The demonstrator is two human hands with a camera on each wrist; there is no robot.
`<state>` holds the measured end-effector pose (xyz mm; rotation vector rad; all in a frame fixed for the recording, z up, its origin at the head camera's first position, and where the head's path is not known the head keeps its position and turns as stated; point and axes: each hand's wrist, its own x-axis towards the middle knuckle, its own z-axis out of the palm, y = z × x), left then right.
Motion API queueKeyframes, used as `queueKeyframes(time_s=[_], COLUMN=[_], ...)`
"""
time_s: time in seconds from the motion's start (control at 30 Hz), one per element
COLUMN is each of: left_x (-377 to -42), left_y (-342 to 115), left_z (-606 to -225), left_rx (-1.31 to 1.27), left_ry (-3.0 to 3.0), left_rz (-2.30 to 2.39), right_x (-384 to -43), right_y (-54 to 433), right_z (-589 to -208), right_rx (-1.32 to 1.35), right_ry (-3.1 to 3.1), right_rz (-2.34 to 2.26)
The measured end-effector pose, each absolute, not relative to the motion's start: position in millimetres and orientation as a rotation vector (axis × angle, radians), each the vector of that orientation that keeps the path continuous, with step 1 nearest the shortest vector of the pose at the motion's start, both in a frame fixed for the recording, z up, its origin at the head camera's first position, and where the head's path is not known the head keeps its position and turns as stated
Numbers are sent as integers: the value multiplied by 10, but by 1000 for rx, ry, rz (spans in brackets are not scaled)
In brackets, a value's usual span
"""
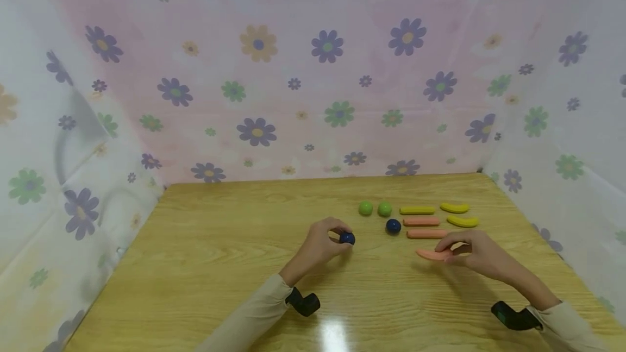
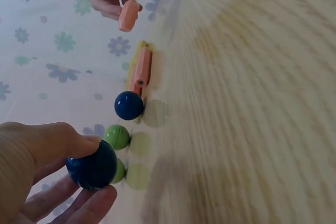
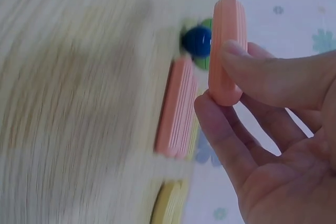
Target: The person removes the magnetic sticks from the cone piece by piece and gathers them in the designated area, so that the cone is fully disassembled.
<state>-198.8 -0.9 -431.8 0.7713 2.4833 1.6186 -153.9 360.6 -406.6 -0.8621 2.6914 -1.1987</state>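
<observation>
Between the thumb and fingers of my left hand point(image 1: 318, 242) is a dark blue ball point(image 1: 348, 239), held close over the wooden table. In the left wrist view the thumb presses on top of this ball point(image 2: 93, 167) and the fingers curl beneath. My right hand point(image 1: 484, 255) pinches a curved pink piece point(image 1: 429, 255) by its right end, in front of the pink sticks. The right wrist view shows fine grooves along that piece point(image 3: 224, 27). A second dark blue ball point(image 1: 393, 226) rests on the table to the right of my left hand.
Two green balls point(image 1: 365, 208) sit at the back. Right of them lie a yellow stick point(image 1: 417, 211), two pink sticks point(image 1: 421, 222) and two curved yellow pieces point(image 1: 462, 221). Flower-patterned cloth point(image 1: 293, 102) encloses the wooden table point(image 1: 220, 232) at the back and sides.
</observation>
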Motion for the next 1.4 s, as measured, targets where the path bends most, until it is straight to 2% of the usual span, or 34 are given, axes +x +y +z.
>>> queueKeyframes(time_s=[0.63,1.07,1.4], left_x=[-2252,-2415,-2447], left_y=[420,594,680], left_z=[-4370,-4529,-4545], left_rx=[731,628,616], left_ry=[2516,2531,2518], left_rz=[1631,1659,1677], right_x=[-1694,-1826,-1915], right_y=[4292,4577,4681], right_z=[-4213,-4311,-4407], right_rx=[-745,-544,-671], right_ry=[2706,2804,2858], right_rz=[-1286,-1167,-1103])
